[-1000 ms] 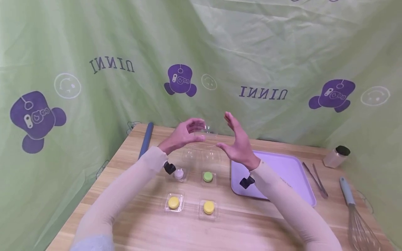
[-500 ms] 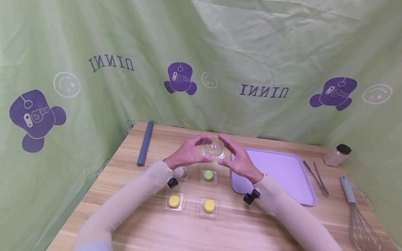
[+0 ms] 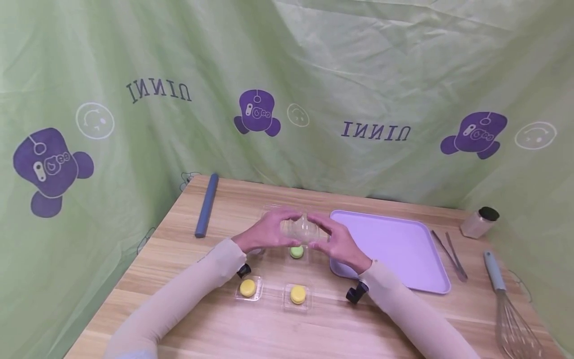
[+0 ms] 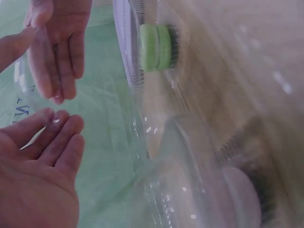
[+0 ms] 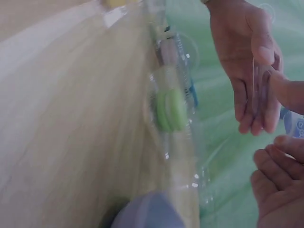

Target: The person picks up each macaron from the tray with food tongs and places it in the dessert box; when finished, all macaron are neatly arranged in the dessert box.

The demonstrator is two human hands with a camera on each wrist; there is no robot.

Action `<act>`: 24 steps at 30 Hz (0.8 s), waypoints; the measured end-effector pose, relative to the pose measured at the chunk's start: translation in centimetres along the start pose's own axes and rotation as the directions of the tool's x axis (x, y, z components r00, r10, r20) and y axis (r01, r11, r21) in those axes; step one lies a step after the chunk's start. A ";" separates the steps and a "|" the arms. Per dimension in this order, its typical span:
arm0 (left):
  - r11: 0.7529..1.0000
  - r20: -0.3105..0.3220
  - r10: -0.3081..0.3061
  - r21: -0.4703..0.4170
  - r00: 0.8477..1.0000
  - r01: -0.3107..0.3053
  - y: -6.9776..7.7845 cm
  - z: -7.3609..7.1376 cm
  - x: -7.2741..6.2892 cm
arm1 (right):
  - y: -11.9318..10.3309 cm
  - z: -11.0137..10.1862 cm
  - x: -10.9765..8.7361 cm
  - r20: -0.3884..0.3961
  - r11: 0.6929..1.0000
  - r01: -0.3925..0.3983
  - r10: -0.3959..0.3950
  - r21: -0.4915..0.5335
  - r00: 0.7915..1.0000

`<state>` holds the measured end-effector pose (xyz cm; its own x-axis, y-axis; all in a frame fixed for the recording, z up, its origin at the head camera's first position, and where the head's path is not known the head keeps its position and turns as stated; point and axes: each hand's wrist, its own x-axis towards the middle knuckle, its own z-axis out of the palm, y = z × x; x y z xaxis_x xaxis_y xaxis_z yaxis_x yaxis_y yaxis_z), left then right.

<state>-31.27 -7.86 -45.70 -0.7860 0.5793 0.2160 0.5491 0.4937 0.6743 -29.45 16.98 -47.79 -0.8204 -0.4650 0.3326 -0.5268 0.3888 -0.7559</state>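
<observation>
Between my two hands is a clear plastic dome lid [image 3: 303,230], held raised over the table. My left hand [image 3: 269,230] grips its left side, thumb nearer me and fingers at the far side. The right hand [image 3: 337,241] grips it from the right in the same way. Just below sits a green macaron [image 3: 296,252] on a clear square base. A pale lilac macaron [image 4: 241,194], under clear plastic in the left wrist view, is mostly hidden by my left hand in the head view. Nearer me, two yellow macarons [image 3: 248,287] lie on clear bases.
A lilac tray [image 3: 390,249] lies right of the hands, with metal tongs [image 3: 450,255] beside it. Further right are a dark-lidded jar [image 3: 480,223] and a whisk [image 3: 508,304]. At the far left lies a blue rod [image 3: 207,205]. A green curtain [image 3: 287,164] hangs behind the table.
Both hands came together on the clear lid, the right hand closing in from apart. They then brought it down and nearer, toward the green macaron.
</observation>
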 end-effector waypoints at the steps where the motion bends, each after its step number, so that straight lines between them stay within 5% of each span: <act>1: 1.000 0.016 -0.004 0.013 1.000 0.004 -0.1 0.0 -0.1 | 0.1 0.1 -0.1 0.012 1.000 -0.001 0.002 -0.021 1.000; 13: 0.956 0.189 -0.066 0.293 0.980 0.007 0.1 1.1 -0.4 | 0.8 0.8 -1.1 0.130 0.962 -0.018 0.055 -0.274 0.990; 24: 0.921 0.224 -0.113 0.390 0.968 0.017 -0.1 2.0 -0.7 | 1.4 1.6 -1.0 0.209 0.932 0.034 0.046 -0.362 0.977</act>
<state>-30.22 -7.00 -47.37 -0.7591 0.6505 -0.0251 0.6030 0.7172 0.3493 -28.96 16.71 -50.07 -0.7790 -0.6029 0.1722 -0.5990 0.6344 -0.4887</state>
